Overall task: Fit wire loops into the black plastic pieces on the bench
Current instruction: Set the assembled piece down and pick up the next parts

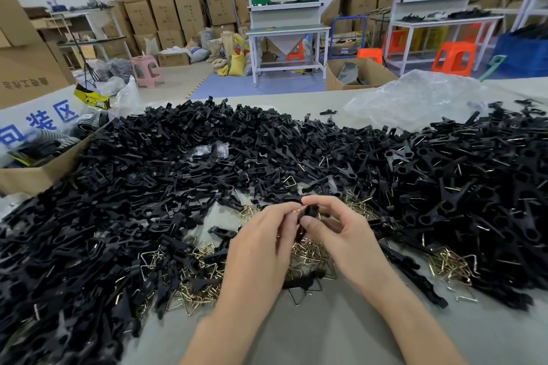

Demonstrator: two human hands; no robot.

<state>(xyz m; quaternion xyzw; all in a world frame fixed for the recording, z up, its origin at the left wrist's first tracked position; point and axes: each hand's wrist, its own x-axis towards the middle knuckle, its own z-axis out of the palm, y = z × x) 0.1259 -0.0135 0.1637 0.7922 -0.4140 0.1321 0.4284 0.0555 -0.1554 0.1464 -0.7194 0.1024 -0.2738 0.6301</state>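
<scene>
Above the bench [326,332], near its front middle, both hands meet over one black plastic piece [308,215]. My right hand [341,234] grips this piece between thumb and curled fingers. My left hand [264,243] pinches a thin wire loop [300,209] against the top of the piece. Most of the loop is hidden by my fingers. Loose brass-coloured wire loops [201,272] lie scattered on the bench under and around my hands. A huge heap of black plastic pieces [166,175] covers the bench to the left, behind and to the right.
An open cardboard box [38,175] with packaged goods stands at the bench's left edge. A crumpled clear plastic bag [415,98] lies at the back right. Beyond the bench are white workbenches, orange stools and stacked cartons.
</scene>
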